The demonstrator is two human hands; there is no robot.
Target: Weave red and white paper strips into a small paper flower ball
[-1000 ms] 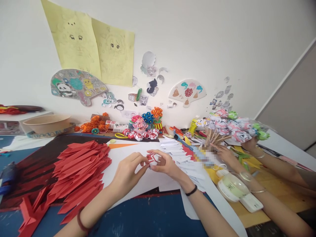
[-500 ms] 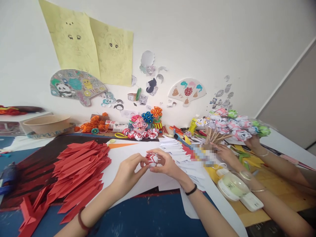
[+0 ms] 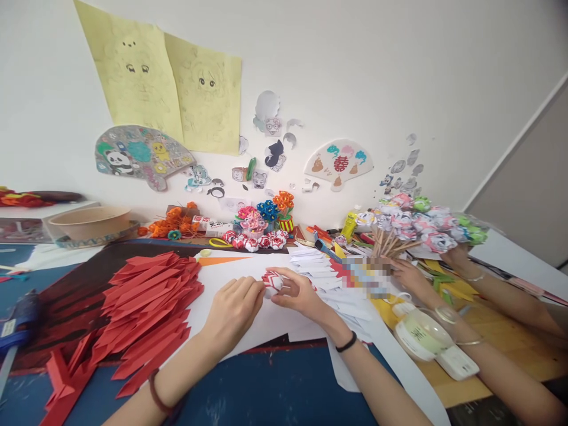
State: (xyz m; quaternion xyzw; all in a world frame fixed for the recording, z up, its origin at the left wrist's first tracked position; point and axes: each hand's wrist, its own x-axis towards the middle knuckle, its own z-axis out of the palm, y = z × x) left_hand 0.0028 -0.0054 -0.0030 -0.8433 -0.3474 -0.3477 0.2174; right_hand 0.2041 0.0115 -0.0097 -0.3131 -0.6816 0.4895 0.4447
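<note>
A small red-and-white folded paper ball (image 3: 272, 283) is held up above the white sheet. Its right side sits between the thumb and fingers of my right hand (image 3: 302, 294). My left hand (image 3: 235, 305) is closed at the ball's left edge, its back turned towards me, so the fingertips are hidden. To the left lies a large pile of folded red paper strips (image 3: 151, 302). Folded white paper strips (image 3: 317, 272) are spread in a row just beyond my right hand. Several similar red-and-white paper balls (image 3: 266, 241) rest at the back.
Another person's hands (image 3: 406, 275) hold a bunch of paper flowers (image 3: 417, 222) on the right. Near that person's arm stand a clear lidded cup (image 3: 419, 334) and a white case (image 3: 459, 361). A beige bowl (image 3: 89, 222) and a blue glue gun (image 3: 20, 322) are at left.
My left hand has turned over, its fingers curling in at the ball's left edge. The right hand keeps hold of the paper ball. The whole view has shifted slightly.
</note>
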